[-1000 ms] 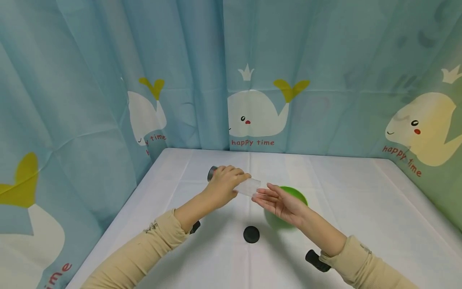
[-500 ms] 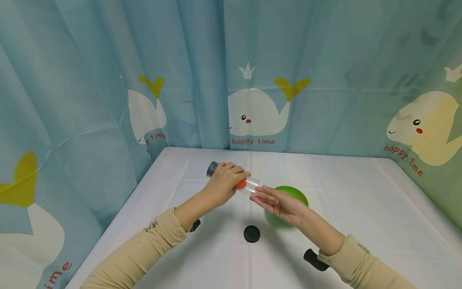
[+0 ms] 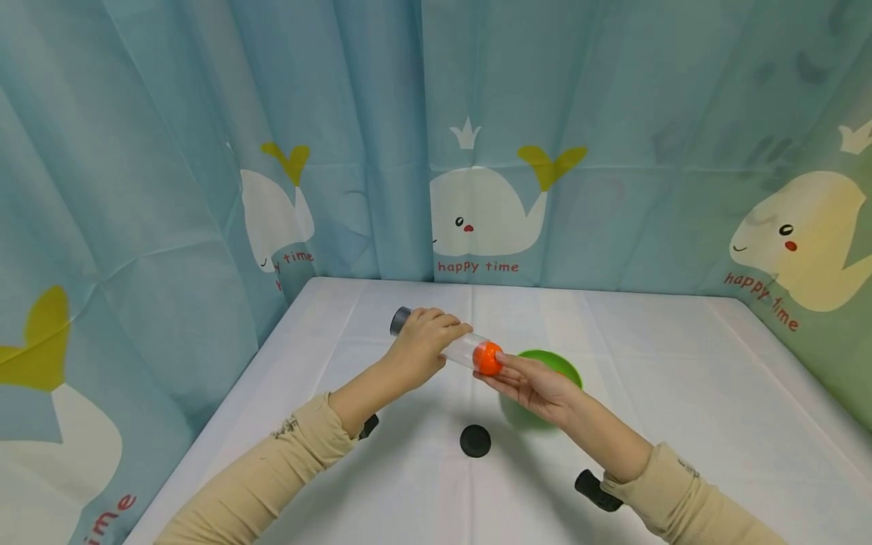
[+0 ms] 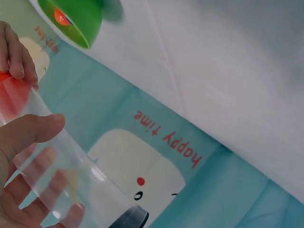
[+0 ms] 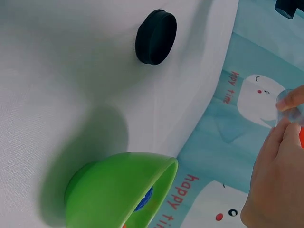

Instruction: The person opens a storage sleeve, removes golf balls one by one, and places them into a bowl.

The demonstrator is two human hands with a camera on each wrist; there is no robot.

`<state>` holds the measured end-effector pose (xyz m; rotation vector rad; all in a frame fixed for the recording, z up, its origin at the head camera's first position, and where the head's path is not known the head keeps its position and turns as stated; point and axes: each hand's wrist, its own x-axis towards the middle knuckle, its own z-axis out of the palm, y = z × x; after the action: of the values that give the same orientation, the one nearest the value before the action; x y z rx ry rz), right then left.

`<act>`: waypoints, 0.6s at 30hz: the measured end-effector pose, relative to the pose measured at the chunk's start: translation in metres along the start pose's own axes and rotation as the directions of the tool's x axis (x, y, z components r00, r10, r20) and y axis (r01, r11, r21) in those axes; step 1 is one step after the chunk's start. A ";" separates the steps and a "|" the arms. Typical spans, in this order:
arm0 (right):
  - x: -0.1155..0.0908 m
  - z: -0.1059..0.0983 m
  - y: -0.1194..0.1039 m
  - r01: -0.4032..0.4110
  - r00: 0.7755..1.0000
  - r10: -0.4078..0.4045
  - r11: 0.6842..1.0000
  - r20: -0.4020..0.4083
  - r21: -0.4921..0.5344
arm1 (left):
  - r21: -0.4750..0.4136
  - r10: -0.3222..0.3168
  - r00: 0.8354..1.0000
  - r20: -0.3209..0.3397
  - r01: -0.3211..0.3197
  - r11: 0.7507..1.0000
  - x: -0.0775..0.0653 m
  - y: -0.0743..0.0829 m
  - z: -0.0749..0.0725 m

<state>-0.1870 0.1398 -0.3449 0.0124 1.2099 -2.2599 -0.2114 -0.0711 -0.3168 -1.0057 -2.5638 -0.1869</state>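
My left hand [image 3: 418, 350] grips a clear plastic tube [image 3: 462, 350] above the table. The tube is tilted, with its dark grey end [image 3: 400, 321] up at the left and its other end lower at the right. An orange ball [image 3: 487, 359] sits at that lower end, partly inside the tube. My right hand [image 3: 534, 387] pinches the ball there, thumb on top and fingers below. In the left wrist view, the orange ball [image 4: 13, 97] shows through the tube wall. The right wrist view cuts most of the ball off.
Below and behind my right hand stands a green bowl [image 3: 545, 356] holding a blue ball [image 5: 144, 199] and something orange [image 4: 61, 17]. A round black lid [image 3: 475, 440] lies on the white table in front. Printed curtains [image 3: 368, 151] surround the table's back and sides.
The orange ball has slid down the tube from beside my left fingers to the open end, meeting my right hand. My right thumb now lies on it. Both arms stay nearly in place.
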 end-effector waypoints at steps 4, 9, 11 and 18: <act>0.000 -0.001 -0.001 0.002 1.000 -0.001 1.000 0.009 -0.027 | -0.013 -0.006 1.000 0.001 0.006 1.000 -0.001 0.000 0.001; -0.002 -0.002 -0.003 0.000 1.000 0.001 0.999 0.006 -0.050 | -0.028 -0.017 1.000 0.006 0.017 0.999 -0.002 0.000 0.002; -0.002 -0.002 -0.004 -0.003 1.000 0.004 0.998 0.008 -0.059 | -0.036 -0.021 1.000 0.009 0.021 0.999 -0.002 0.000 0.003; -0.003 -0.002 -0.009 0.010 1.000 -0.010 0.994 -0.003 -0.108 | -0.040 -0.030 1.000 0.009 0.030 0.999 -0.004 -0.001 0.005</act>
<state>-0.1898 0.1467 -0.3386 -0.0311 1.3351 -2.2010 -0.2114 -0.0730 -0.3229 -0.9844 -2.5935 -0.2436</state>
